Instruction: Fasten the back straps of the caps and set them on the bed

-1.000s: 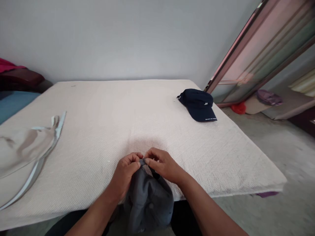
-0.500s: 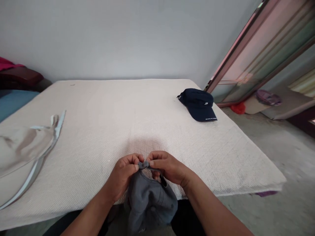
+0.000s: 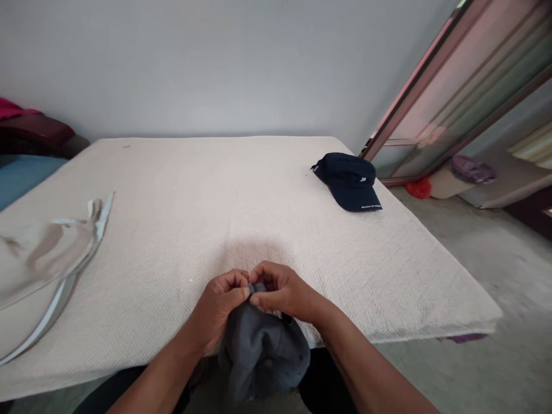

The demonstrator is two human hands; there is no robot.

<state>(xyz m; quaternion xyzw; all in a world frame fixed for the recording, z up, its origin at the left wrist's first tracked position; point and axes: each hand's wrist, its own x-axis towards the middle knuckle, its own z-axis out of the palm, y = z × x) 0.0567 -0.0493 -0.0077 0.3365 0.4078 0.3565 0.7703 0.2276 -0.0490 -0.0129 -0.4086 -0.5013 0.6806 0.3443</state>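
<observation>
A dark grey cap (image 3: pixel 269 353) hangs over the near table edge, its crown drooping toward my lap. My left hand (image 3: pixel 219 305) pinches one end of the cap's back strap (image 3: pixel 257 287) between thumb and forefinger. From the other side, my right hand (image 3: pixel 284 292) closes its thumb and fingers on the same strap, close to the left fingertips. The fingers cover most of the strap, so its fastening cannot be made out. Below the strap is the cap's rear opening, partly hidden by the right hand.
A navy cap (image 3: pixel 347 181) lies at the table's right side, brim toward me. A beige hat with a pale trim (image 3: pixel 47 264) lies at the left. The table (image 3: pixel 181 190) has a cream textured cover and meets a grey wall (image 3: pixel 215 69). A glass sliding door (image 3: pixel 435 109) stands right.
My right hand has shifted slightly left along the strap, and its fingers now cover more of it. The left hand has barely moved, and the grey cap still hangs in place.
</observation>
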